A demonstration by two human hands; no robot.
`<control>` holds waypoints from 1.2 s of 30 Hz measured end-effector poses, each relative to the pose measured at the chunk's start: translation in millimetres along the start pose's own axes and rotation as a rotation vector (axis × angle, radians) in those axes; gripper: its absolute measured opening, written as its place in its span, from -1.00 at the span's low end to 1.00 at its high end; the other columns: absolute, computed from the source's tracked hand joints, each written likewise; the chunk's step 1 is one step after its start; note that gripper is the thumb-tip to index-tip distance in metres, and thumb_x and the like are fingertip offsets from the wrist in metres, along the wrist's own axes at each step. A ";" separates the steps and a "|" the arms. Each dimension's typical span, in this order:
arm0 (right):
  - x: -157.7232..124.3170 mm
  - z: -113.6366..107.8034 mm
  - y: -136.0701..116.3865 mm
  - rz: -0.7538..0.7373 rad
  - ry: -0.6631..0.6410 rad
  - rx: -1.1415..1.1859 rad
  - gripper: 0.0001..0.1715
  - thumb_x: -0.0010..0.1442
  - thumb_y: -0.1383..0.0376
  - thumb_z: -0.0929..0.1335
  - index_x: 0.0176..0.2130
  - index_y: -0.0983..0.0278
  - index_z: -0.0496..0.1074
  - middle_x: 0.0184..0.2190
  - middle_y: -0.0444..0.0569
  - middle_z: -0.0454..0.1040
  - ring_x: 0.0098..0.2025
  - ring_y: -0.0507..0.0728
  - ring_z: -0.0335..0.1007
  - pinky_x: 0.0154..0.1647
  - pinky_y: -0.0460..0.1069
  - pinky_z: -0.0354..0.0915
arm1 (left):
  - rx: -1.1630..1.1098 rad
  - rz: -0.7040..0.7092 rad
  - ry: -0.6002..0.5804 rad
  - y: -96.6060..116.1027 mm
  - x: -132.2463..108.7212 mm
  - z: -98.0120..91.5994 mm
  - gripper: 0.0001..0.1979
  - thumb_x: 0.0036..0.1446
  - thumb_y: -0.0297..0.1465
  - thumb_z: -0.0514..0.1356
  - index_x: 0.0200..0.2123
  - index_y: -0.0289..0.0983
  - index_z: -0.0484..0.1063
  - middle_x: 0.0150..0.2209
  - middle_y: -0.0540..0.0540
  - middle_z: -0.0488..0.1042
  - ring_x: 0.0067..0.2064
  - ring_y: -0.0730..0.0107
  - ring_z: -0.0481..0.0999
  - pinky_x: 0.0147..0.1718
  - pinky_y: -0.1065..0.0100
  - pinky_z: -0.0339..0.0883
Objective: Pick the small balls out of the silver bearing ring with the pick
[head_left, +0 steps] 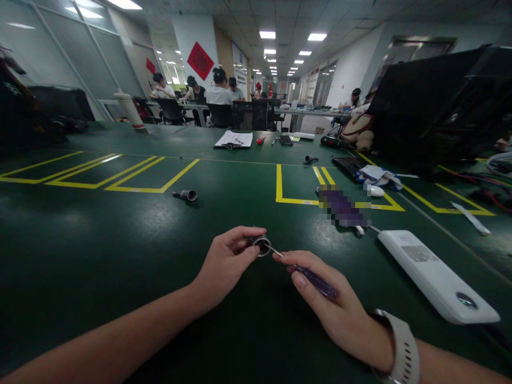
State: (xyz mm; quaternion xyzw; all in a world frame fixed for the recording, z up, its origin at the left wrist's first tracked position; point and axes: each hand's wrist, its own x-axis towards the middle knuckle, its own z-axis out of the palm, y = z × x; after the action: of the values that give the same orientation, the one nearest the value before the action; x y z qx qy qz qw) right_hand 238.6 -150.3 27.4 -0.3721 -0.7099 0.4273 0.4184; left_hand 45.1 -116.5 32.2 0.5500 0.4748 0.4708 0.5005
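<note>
Between thumb and fingers, my left hand (228,258) grips a small round metal part (262,246) with its hollow end turned toward the right. My right hand (324,293) is closed around the purple handle of a screwdriver (316,281). The thin shaft points left and its tip is at the hollow end of the metal part; I cannot tell what it touches inside. Farther up the table lies a dark metal piece with a cup-shaped end (188,195), and a similar piece (310,159) rests near the back right. Both hands are just above the green table.
The green table (120,224) bears yellow tape outlines. On the right are a white power bank (436,277), a blurred-out phone (344,208), a cable and a cloth (378,176). A clipboard (233,140) lies at the back. A large black bag (432,106) stands right; people sit beyond.
</note>
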 end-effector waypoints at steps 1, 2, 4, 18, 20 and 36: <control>-0.8 0.5 1.0 -0.025 0.002 -0.020 -0.70 0.26 0.31 0.26 -0.02 0.15 0.40 -0.02 -0.01 0.44 0.04 0.14 0.34 0.07 0.08 0.28 | 0.002 0.009 -0.001 0.1 -0.1 0.1 -0.76 -0.02 -0.47 0.23 -0.21 -0.26 0.49 -0.16 -0.08 0.56 -0.17 0.31 0.55 -0.13 0.28 0.42; -1.6 1.0 1.8 -0.047 -0.001 -0.038 -0.69 0.26 0.32 0.26 -0.01 0.14 0.39 -0.01 -0.01 0.43 0.05 0.13 0.33 0.08 0.08 0.27 | 0.003 0.017 -0.003 0.3 -0.2 0.2 -0.76 -0.02 -0.47 0.23 -0.21 -0.26 0.50 -0.16 -0.07 0.56 -0.17 0.31 0.55 -0.13 0.29 0.43; -2.9 2.1 3.1 -0.090 -0.013 -0.074 -0.66 0.26 0.35 0.25 0.02 0.11 0.36 0.01 -0.03 0.42 0.06 0.12 0.31 0.10 0.08 0.25 | 0.008 0.029 0.001 1.0 -0.4 0.5 -0.77 -0.02 -0.47 0.22 -0.22 -0.26 0.50 -0.16 -0.07 0.56 -0.17 0.31 0.55 -0.13 0.29 0.43; -7.4 6.8 3.4 -0.287 -0.043 -0.396 -0.49 0.23 0.40 0.27 0.12 0.02 0.21 0.07 -0.10 0.40 0.14 0.16 0.25 0.15 0.12 0.23 | 0.198 0.160 0.066 -1.6 -0.4 1.4 -0.76 -0.01 -0.48 0.17 -0.25 -0.25 0.56 -0.10 -0.12 0.54 -0.04 0.26 0.50 -0.03 0.26 0.40; -7.5 6.7 4.0 -0.309 -0.023 -0.407 -0.49 0.22 0.40 0.28 0.12 0.03 0.22 0.05 -0.09 0.42 0.13 0.16 0.27 0.13 0.11 0.26 | 0.234 0.184 0.067 -3.9 0.2 0.7 -0.75 0.00 -0.48 0.16 -0.24 -0.26 0.56 -0.09 -0.12 0.54 -0.04 0.27 0.51 -0.04 0.26 0.41; 8.5 6.5 8.5 -0.049 -0.010 -0.085 -0.73 0.28 0.29 0.24 -0.03 0.15 0.38 -0.06 -0.02 0.43 0.02 0.11 0.34 0.06 0.05 0.28 | 0.035 -0.026 0.082 -0.7 9.2 -2.2 -0.68 -0.03 -0.50 0.18 -0.14 -0.30 0.50 -0.18 -0.10 0.57 -0.15 0.30 0.54 -0.05 0.25 0.40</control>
State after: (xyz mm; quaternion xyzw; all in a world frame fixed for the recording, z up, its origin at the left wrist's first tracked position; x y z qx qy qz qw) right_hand 230.9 -141.7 20.2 -0.3700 -0.7385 0.3881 0.4088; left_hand 43.8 -107.2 32.0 0.5326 0.5102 0.4782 0.4768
